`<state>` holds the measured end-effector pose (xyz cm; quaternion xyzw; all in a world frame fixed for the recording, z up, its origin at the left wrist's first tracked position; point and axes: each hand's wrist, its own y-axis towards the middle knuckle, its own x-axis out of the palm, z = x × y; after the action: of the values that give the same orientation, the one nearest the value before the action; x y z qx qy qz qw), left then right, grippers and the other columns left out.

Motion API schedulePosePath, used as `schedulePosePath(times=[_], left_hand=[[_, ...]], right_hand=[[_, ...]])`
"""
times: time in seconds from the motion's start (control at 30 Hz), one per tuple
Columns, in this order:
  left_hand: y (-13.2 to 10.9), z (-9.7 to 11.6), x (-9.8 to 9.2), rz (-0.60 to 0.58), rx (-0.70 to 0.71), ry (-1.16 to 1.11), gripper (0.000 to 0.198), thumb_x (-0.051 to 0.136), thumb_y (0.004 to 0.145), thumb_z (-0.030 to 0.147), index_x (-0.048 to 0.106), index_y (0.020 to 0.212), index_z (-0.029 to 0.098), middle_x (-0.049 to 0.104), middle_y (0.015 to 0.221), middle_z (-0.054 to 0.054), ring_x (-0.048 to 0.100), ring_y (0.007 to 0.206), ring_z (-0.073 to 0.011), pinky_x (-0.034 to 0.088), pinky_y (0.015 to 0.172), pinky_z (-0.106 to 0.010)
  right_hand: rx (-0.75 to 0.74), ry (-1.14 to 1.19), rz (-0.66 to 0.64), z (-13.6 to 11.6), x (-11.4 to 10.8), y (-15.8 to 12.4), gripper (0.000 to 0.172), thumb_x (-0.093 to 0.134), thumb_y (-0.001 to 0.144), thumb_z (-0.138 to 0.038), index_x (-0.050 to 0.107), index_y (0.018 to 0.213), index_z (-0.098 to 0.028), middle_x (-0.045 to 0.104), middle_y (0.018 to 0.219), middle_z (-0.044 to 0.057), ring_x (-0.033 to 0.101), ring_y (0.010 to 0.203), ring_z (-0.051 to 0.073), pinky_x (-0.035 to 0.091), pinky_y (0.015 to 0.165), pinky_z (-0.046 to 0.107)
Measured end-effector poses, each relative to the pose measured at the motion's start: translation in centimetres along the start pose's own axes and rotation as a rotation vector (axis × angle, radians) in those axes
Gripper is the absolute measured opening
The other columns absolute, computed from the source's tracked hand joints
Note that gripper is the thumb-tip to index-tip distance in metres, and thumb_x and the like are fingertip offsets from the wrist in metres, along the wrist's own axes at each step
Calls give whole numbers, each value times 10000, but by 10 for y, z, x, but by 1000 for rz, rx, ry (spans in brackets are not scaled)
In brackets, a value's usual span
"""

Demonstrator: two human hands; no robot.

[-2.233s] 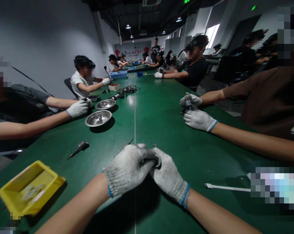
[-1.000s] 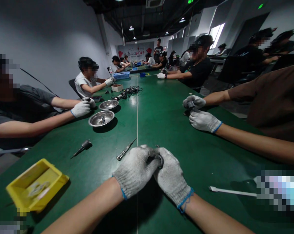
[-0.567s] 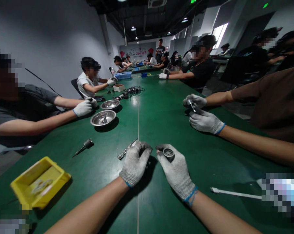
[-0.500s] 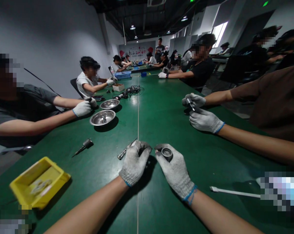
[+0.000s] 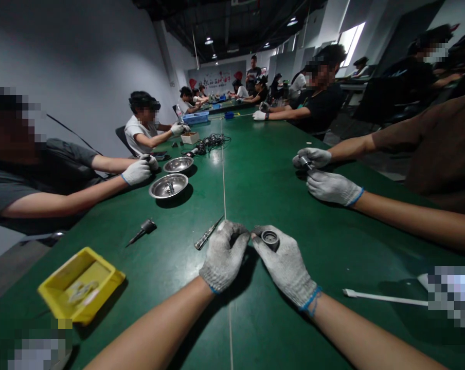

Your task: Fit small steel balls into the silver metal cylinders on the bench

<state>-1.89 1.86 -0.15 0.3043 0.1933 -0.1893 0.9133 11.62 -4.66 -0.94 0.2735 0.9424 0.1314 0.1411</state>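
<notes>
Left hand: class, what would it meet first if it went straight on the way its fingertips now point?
Most likely the right hand, whose fingertips lie just beyond those of the left hand; whether they touch is unclear.

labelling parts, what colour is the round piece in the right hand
The round piece is dark grey, as the head view shows.

The left forearm [image 5: 155, 325] slants in from the near left, the right forearm [image 5: 365, 328] from the near right. The left hand [image 5: 224, 257], gloved, is pinched; the right hand [image 5: 286, 264], gloved, curls closed. The 2 hands' fingertips [image 5: 239, 227] nearly meet.
</notes>
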Motion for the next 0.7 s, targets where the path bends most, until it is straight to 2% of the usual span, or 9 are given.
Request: schedulePosePath(times=[0.17, 0.37, 0.53, 0.7], left_hand=[[0, -2, -1, 27, 67, 31, 144, 551, 974, 177, 656, 879, 201, 685, 832, -25, 663, 804, -170, 524, 760, -280], [-2, -4, -4, 46, 239, 93, 148, 588, 972, 146, 715, 1024, 200, 719, 905, -47, 688, 859, -179, 555, 802, -291], [-2, -4, -4, 95, 232, 110, 94, 645, 964, 193, 738, 974, 200, 712, 863, -42, 697, 799, -172, 561, 755, -282], [-1, -2, -7, 59, 205, 97, 118, 651, 968, 224, 766, 949, 205, 717, 833, -39, 699, 767, -163, 564, 749, -276]], right_hand=[[5, 34, -11, -1, 2, 0, 191, 652, 798, -389, 724, 758, -217, 793, 769, 73, 746, 710, 242, 595, 659, 328], [30, 52, 78, -1, 2, 1, 226, 648, 793, -411, 751, 782, -210, 807, 786, 88, 758, 736, 259, 610, 681, 344], [26, 82, 53, -3, 2, 0, 206, 652, 787, -396, 727, 738, -210, 797, 755, 79, 746, 702, 245, 593, 644, 317], [13, 89, 50, -5, 2, -1, 186, 653, 790, -379, 717, 741, -212, 788, 741, 66, 740, 696, 241, 585, 648, 319]])
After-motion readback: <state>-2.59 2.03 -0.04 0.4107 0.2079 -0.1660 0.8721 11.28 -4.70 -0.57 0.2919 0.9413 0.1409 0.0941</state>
